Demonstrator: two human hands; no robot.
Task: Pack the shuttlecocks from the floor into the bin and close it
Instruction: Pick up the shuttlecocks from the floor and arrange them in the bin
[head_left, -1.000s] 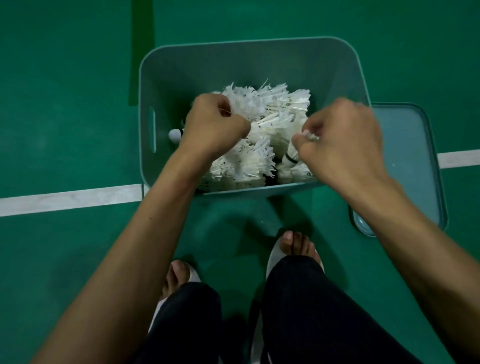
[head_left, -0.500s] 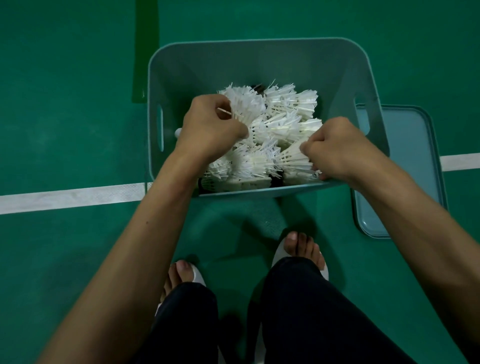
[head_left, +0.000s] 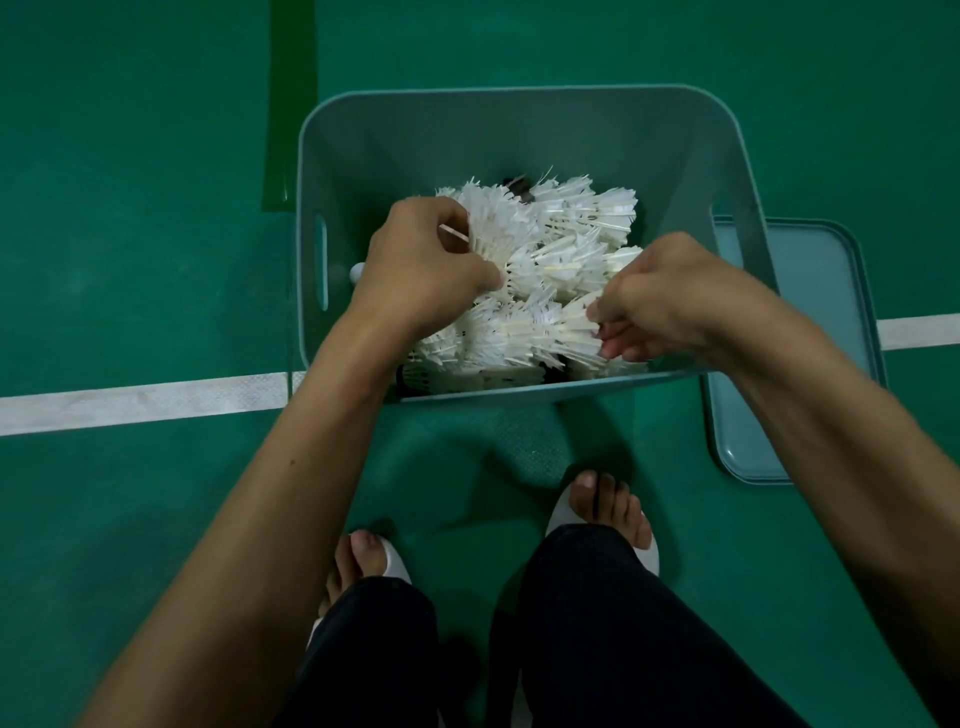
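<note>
Progress: shuttlecocks (head_left: 566, 234) lie heaped inside the teal bin (head_left: 519, 124) at the centre of the frame. None shows on the green floor (head_left: 130, 234) within view, so the gathering looks close to done.
Left to do: settle the heap, then fit the lid (head_left: 805, 291). It lies flat on the floor at the right of the frame, beside the bin's right wall, and the bin is not yet closed.
Left hand (head_left: 421, 260): in the bin at the upper left of the heap, fingers curled round white feather skirts and gripping them.
Right hand (head_left: 670, 291): in the bin at the lower right of the heap, fingers (head_left: 610, 338) bent and pinching feather tips by the near wall.
Shuttlecocks against fingers: the heap sits between the 2 hands, and feathers touch both sets of fingertips. How many shuttlecocks each hand holds cannot be told.
Stray piece: 1 white cork base (head_left: 357, 271) shows by the bin's left wall, just beside the left wrist.
Surroundings: a white court line (head_left: 145, 402) crosses the floor behind the bin.
</note>
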